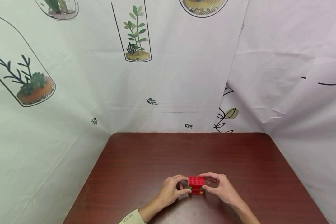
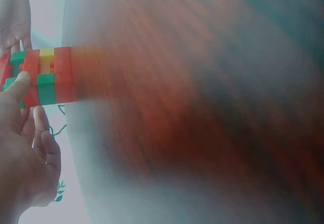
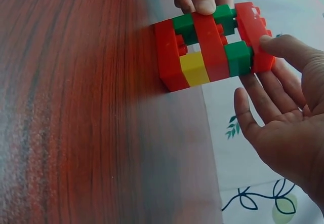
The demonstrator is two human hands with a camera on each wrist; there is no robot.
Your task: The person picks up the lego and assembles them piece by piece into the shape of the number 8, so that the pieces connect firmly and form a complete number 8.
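Near the front of the table stands a stack of toy building bricks. Its layers are a bottom red brick point(image 3: 169, 62), a small yellow brick point(image 3: 194, 69) beside a green one, a middle red brick point(image 3: 211, 46), small green bricks point(image 3: 238, 59) and a top red brick point(image 1: 196, 180) with studs up. My left hand point(image 1: 170, 190) grips the stack from the left, thumb on the middle layer. From the right, my right hand point(image 1: 223, 189) pinches the top red brick between thumb and fingers. That brick sits slightly tilted, with a gap and a green stud showing at its left end.
The dark red-brown wooden table point(image 1: 156, 152) has rounded far corners. Pale sheeting point(image 1: 170, 81) printed with plants in glass jars hangs behind it and along both sides.
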